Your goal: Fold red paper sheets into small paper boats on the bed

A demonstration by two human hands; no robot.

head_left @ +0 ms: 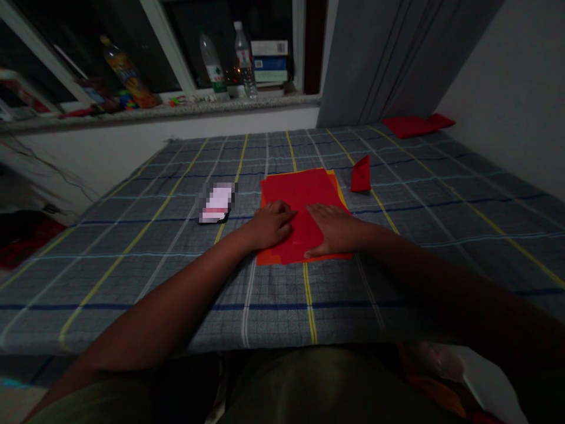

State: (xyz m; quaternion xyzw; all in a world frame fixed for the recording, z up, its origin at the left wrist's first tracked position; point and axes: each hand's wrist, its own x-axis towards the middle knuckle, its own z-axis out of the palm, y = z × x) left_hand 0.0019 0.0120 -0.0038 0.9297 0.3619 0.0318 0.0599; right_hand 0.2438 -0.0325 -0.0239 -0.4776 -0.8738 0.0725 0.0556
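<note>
A stack of red paper sheets (300,188) lies on the bed-like checked surface in front of me, with an orange sheet (267,258) showing at its edges. On the left part of the top sheet rests my left hand (272,225), its fingers curled together against the red paper; the fingertips are partly hidden. My right hand (338,228) lies flat on the right part of the paper, fingers stretched out and thumb apart. Between the hands, faint creases or edges show in the red paper. A folded red paper piece (361,175) stands just beyond the right hand.
Left of the paper lies a phone (217,202) with a lit, blurred screen. More red paper (410,126) is at the far right corner. Bottles (244,59) and stacked books (270,63) stand on the windowsill (176,111). A grey curtain (375,59) hangs behind the checked cloth (176,282).
</note>
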